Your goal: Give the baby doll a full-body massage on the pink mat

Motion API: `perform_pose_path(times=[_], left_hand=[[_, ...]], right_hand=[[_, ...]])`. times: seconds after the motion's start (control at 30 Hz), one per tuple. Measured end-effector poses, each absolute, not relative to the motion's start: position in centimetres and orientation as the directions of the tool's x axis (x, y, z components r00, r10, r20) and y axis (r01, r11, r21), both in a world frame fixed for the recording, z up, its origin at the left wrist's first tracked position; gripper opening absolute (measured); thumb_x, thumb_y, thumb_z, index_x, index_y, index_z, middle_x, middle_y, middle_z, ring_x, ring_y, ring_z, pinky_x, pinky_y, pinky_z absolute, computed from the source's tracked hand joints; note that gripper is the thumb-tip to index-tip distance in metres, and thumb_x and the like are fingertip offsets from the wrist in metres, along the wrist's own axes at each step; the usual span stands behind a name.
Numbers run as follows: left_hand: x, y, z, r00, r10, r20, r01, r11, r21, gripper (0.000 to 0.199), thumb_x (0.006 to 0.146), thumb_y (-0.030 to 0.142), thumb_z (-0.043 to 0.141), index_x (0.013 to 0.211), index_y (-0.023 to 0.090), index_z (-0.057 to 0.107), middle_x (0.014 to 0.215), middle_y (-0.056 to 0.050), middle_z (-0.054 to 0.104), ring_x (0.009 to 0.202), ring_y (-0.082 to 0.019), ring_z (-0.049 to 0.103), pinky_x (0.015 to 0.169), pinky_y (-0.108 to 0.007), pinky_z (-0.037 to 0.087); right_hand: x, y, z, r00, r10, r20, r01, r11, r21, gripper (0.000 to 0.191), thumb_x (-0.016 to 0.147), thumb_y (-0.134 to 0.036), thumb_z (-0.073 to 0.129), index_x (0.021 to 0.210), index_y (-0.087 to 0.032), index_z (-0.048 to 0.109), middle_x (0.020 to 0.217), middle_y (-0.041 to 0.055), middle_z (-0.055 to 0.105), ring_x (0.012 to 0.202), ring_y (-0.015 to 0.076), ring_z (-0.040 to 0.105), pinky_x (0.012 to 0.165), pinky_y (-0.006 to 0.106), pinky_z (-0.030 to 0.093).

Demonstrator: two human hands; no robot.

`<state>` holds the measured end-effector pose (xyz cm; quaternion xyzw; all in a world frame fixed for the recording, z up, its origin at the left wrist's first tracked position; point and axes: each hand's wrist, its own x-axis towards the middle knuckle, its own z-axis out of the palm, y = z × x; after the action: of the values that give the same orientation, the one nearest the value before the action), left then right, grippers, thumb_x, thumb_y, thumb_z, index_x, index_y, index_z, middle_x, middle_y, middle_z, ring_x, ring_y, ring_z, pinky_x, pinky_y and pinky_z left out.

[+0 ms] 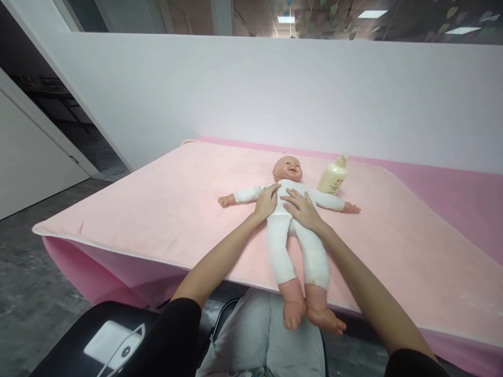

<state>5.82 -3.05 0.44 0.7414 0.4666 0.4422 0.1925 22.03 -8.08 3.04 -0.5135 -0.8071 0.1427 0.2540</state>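
A baby doll point(280, 224) with a white cloth body lies face up on the pink cloth point(157, 209), its arms spread and its feet past the near edge. My left hand point(268, 201) rests flat on the doll's chest and side, on the left. Across the belly and chest, on the right, lies my right hand point(302, 208), its fingers spread. Neither hand is closed round anything. A pale yellow pump bottle point(333, 176) stands just beyond the doll's arm on the right.
A white wall point(275, 89) with a window above it rises behind the table. At the lower left, a black chair seat point(66, 335) holds a white device point(112, 343) with a cable. A white door point(35, 152) is at the far left.
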Motion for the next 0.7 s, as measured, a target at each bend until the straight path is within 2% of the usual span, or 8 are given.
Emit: perform_pose_path(times=[0.13,0.27,0.37,0.47,0.53,0.6,0.7], left_hand=[[5.9,-3.3,0.7,0.201,0.862,0.466,0.55,-0.493,0.674,0.041,0.091,0.008,0.036,0.124,0.013,0.059,0.135,-0.009,0.059,0.13,-0.019,0.051,0.117,-0.041,0.032],[5.7,-3.8,1.1,0.227,0.861,0.456,0.567,-0.497,0.657,0.041,0.09,0.01,0.039,0.126,0.011,0.059,0.139,-0.012,0.056,0.134,-0.022,0.047,0.117,-0.045,0.029],[5.6,-4.7,1.8,0.37,0.804,0.465,0.49,-0.594,0.638,0.034,0.088,0.017,0.049,0.117,0.015,0.066,0.139,-0.011,0.055,0.137,-0.024,0.044,0.119,-0.048,0.026],[6.0,-6.0,2.6,0.575,0.682,0.452,0.332,-0.699,0.634,0.028,0.085,0.016,0.051,0.101,0.022,0.073,0.124,-0.004,0.067,0.132,-0.022,0.051,0.12,-0.047,0.022],[6.4,-6.8,3.0,0.661,0.62,0.422,0.278,-0.725,0.63,0.028,0.084,0.016,0.05,0.097,0.023,0.074,0.114,-0.001,0.072,0.126,-0.019,0.056,0.121,-0.045,0.021],[6.9,-7.1,3.3,0.713,0.589,0.38,0.282,-0.738,0.613,0.029,0.087,0.017,0.048,0.1,0.025,0.073,0.114,0.001,0.072,0.125,-0.018,0.057,0.121,-0.043,0.02],[7.1,-7.0,3.6,0.755,0.58,0.306,0.355,-0.754,0.553,0.033,0.093,0.025,0.043,0.114,0.028,0.068,0.131,0.002,0.063,0.134,-0.016,0.047,0.122,-0.044,0.014]], right_hand=[[22.8,-7.0,2.3,-0.21,0.934,0.288,0.805,0.333,-0.492,0.045,0.095,-0.044,0.042,0.135,-0.028,0.055,0.156,0.0062,0.033,0.146,0.027,0.024,0.117,0.061,0.009],[24.2,-5.6,0.8,-0.087,0.945,0.316,0.761,0.267,-0.591,0.052,0.092,-0.048,0.044,0.139,-0.025,0.051,0.155,0.0096,0.033,0.146,0.0289,0.026,0.116,0.062,0.012],[25.2,-4.7,-0.3,-0.018,0.93,0.366,0.661,0.285,-0.694,0.054,0.091,-0.047,0.044,0.137,-0.02,0.053,0.15,0.0106,0.041,0.142,0.0257,0.033,0.119,0.054,0.018],[25.8,-4.3,-0.8,0.076,0.923,0.376,0.58,0.266,-0.77,0.054,0.09,-0.044,0.042,0.132,-0.014,0.057,0.143,0.0125,0.051,0.137,0.0238,0.043,0.118,0.045,0.025],[25.9,-4.3,-0.9,0.12,0.921,0.37,0.554,0.247,-0.795,0.053,0.089,-0.041,0.042,0.13,-0.012,0.059,0.14,0.0129,0.054,0.134,0.0238,0.047,0.118,0.044,0.028],[25.9,-4.5,-0.8,0.138,0.916,0.376,0.545,0.247,-0.801,0.052,0.088,-0.039,0.041,0.129,-0.011,0.06,0.138,0.013,0.056,0.132,0.024,0.049,0.117,0.044,0.03],[25.6,-4.8,-0.7,0.157,0.903,0.401,0.543,0.26,-0.798,0.051,0.088,-0.038,0.042,0.126,-0.012,0.062,0.135,0.0129,0.058,0.129,0.0247,0.052,0.114,0.045,0.033]])
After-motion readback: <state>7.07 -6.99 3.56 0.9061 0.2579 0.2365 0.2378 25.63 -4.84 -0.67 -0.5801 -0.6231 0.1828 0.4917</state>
